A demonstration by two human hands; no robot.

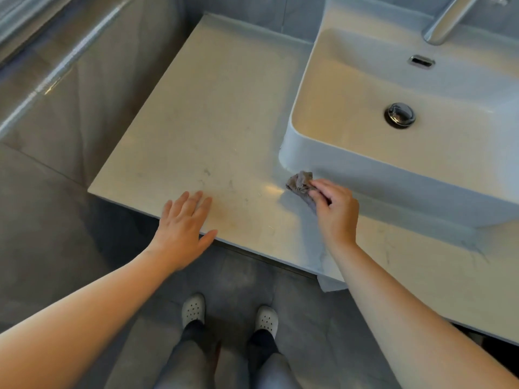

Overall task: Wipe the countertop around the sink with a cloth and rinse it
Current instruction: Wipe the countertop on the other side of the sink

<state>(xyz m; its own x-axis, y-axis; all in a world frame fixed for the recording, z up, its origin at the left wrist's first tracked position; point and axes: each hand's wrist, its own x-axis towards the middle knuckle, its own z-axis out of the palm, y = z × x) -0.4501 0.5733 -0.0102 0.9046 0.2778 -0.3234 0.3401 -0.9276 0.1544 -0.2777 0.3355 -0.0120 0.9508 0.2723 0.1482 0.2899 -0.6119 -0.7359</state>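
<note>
Surface: pale stone countertop [213, 113] bearing a white vessel sink [317, 153], above grey floor tiles.
Cloth: small crumpled grey-brown cloth [299, 183] on the countertop, just beside the sink's near left corner.
Right hand [335, 209]: fingers curled, pinching the cloth against the surface.
Left hand [184, 223]: flat, fingers straight and spread, resting on the countertop's front edge, well apart from the cloth.
Fixtures: chrome faucet [446, 21]; round drain plug [400, 114].

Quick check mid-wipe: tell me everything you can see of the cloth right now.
The cloth is a small grey-brown rag, crumpled into a wad rather than spread flat. It looks like thin soft fabric with creases. It lies on the countertop by the sink's near left corner. The right hand grips it with curled fingers, covering its near part.
</note>
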